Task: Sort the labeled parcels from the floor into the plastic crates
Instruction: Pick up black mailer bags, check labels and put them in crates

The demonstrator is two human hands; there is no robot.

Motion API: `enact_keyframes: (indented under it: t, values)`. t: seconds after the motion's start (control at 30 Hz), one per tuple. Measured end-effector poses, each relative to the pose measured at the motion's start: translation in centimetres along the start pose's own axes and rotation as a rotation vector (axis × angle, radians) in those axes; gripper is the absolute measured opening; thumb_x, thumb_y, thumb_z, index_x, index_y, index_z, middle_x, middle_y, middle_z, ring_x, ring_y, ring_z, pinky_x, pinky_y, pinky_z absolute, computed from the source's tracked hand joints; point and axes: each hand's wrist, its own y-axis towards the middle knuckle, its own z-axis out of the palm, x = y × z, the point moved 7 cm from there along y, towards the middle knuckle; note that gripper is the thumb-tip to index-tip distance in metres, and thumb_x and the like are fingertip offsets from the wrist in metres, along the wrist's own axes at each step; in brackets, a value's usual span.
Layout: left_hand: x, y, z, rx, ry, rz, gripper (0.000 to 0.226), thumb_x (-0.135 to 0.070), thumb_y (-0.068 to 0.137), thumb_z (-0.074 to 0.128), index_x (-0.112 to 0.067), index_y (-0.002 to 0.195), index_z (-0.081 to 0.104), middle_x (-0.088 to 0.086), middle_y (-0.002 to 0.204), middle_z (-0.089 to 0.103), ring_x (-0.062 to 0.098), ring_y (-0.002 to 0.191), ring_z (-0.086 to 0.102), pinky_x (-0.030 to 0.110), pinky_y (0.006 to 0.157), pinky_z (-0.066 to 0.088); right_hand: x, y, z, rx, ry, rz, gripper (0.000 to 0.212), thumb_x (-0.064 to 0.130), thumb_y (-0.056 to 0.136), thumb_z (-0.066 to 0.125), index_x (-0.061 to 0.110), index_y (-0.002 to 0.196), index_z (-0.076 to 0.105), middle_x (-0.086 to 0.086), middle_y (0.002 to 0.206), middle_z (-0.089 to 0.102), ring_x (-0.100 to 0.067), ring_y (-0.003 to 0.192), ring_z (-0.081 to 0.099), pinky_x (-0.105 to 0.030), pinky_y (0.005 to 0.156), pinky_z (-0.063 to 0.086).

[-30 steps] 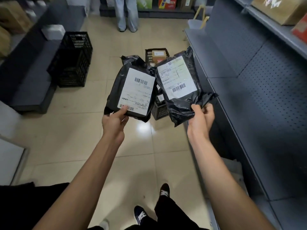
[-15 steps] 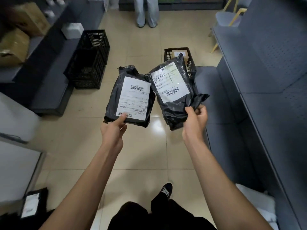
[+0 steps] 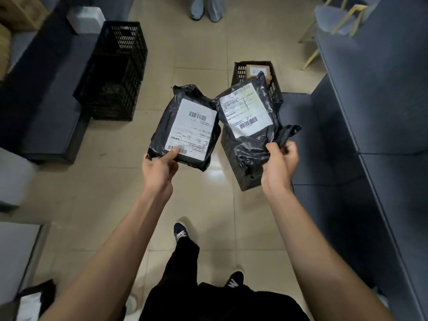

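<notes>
Beige tiled floor (image 3: 111, 193) runs between dark grey shelving on the right (image 3: 375, 112) and a low dark grey platform on the left (image 3: 46, 117); a tall black crate stack (image 3: 113, 72) stands on the floor against that platform, with a white box (image 3: 85, 19) behind it on the platform. Straight ahead, a black plastic crate (image 3: 240, 167) sits on the floor close to the shelving base, mostly hidden by the parcels; behind it a second black crate (image 3: 240, 71) holds a brown cardboard box (image 3: 257, 70) with a white label. Chair with yellow legs (image 3: 333, 22) at top right, another person's legs (image 3: 206, 8) at top centre. Person's own black trousers and dark sneakers (image 3: 180, 232) below. Both arms reach forward, each hand up off the floor with one black poly-bag parcel, labels facing the camera. Left hand (image 3: 159, 167) grasps the left parcel (image 3: 185, 126) at its lower left corner, thumb pressed on the white label's barcode edge, fingers under the bag. Right hand (image 3: 278, 163) clenches the bunched lower right corner of the right parcel (image 3: 250, 121), fingers curled round the crumpled plastic. Right parcel is tilted left, its top edge touching or overlapping the left parcel's upper right corner, cannot tell which; it hangs above the near crate. Another black bag with a white label (image 3: 32, 304) lies at bottom left
</notes>
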Motion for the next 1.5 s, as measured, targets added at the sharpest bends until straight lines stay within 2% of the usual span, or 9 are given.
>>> enact_keyframes:
  t: [0.27,0.4,0.5,0.63,0.93,1.0,1.13,1.23,1.5]
  values:
    - [-5.1,11.2,4.2,0.115,0.141,0.017,0.063,-0.003,0.082,0.081,0.0,0.135,0.048,0.003,0.096,0.067,0.005,0.059,0.054,0.021,0.058,0.042,0.8,4.0,8.2,-0.072,-0.036,-0.139,0.026,-0.009,0.088,0.058,0.016,0.095,0.059,-0.002,0.092,0.069,-0.005,0.077,0.064,-0.021,0.071,0.052]
    - [-5.2,14.7,6.8,0.128,0.163,-0.034,0.057,-0.004,0.082,0.081,-0.01,0.13,0.051,-0.001,0.094,0.071,0.006,0.062,0.057,0.023,0.062,0.041,0.4,6.5,9.0,-0.156,-0.014,-0.118,0.026,-0.007,0.089,0.059,0.018,0.094,0.059,0.0,0.091,0.069,-0.007,0.078,0.064,-0.023,0.073,0.053]
    - [-4.5,17.5,9.8,0.198,0.201,-0.068,0.07,-0.009,0.078,0.085,-0.003,0.137,0.048,0.001,0.101,0.073,0.012,0.071,0.055,0.021,0.055,0.039,-0.1,9.2,8.8,-0.217,-0.049,-0.116,0.024,-0.005,0.088,0.06,0.019,0.091,0.059,0.0,0.088,0.069,-0.009,0.077,0.062,-0.026,0.072,0.053]
    - [-3.8,21.0,14.6,0.236,0.264,-0.089,0.077,-0.014,0.071,0.087,0.002,0.136,0.047,0.002,0.094,0.069,0.009,0.061,0.051,0.019,0.05,0.037,-0.4,13.9,9.1,-0.285,-0.048,-0.108,0.023,-0.007,0.089,0.059,0.016,0.093,0.057,-0.001,0.088,0.066,-0.006,0.073,0.061,-0.022,0.069,0.051]
    - [-4.1,28.8,25.5,0.261,0.365,-0.079,0.047,-0.001,0.083,0.08,-0.01,0.123,0.055,0.006,0.099,0.071,0.011,0.065,0.061,0.021,0.053,0.04,-0.4,24.5,10.9,-0.374,0.103,-0.044,0.023,-0.011,0.089,0.057,0.009,0.101,0.057,-0.001,0.087,0.067,-0.005,0.072,0.064,-0.019,0.069,0.052]
    - [-4.0,29.9,27.3,0.259,0.382,-0.087,0.044,-0.002,0.084,0.08,-0.013,0.118,0.056,0.006,0.1,0.071,0.012,0.067,0.062,0.022,0.054,0.041,-0.2,26.2,10.7,-0.408,0.136,-0.031,0.023,-0.012,0.087,0.058,0.007,0.1,0.057,0.0,0.084,0.065,-0.007,0.073,0.061,-0.021,0.072,0.051]
    - [-2.9,31.1,30.9,0.32,0.434,-0.107,0.063,-0.007,0.085,0.08,-0.004,0.139,0.048,0.004,0.106,0.071,0.011,0.074,0.061,0.02,0.056,0.043,-0.4,28.7,8.6,-0.489,0.256,0.021,0.023,-0.006,0.079,0.062,0.014,0.09,0.06,-0.006,0.087,0.066,-0.018,0.081,0.061,-0.033,0.078,0.051]
    - [-1.3,32.2,34.1,0.377,0.46,-0.14,0.065,-0.008,0.084,0.081,-0.005,0.14,0.049,0.006,0.113,0.073,0.013,0.08,0.063,0.021,0.059,0.043,-0.5,30.2,6.6,-0.563,0.308,0.036,0.02,-0.005,0.079,0.061,0.014,0.085,0.059,-0.007,0.084,0.066,-0.021,0.08,0.061,-0.039,0.079,0.051]
    - [4.5,36.2,41.1,0.482,0.567,-0.264,0.062,-0.004,0.08,0.081,-0.001,0.135,0.052,0.01,0.109,0.076,0.025,0.082,0.062,0.024,0.053,0.04,-2.9,32.0,3.3,-0.822,0.357,0.117,0.025,-0.011,0.086,0.056,0.014,0.079,0.052,-0.007,0.079,0.063,-0.019,0.073,0.061,-0.031,0.072,0.051]
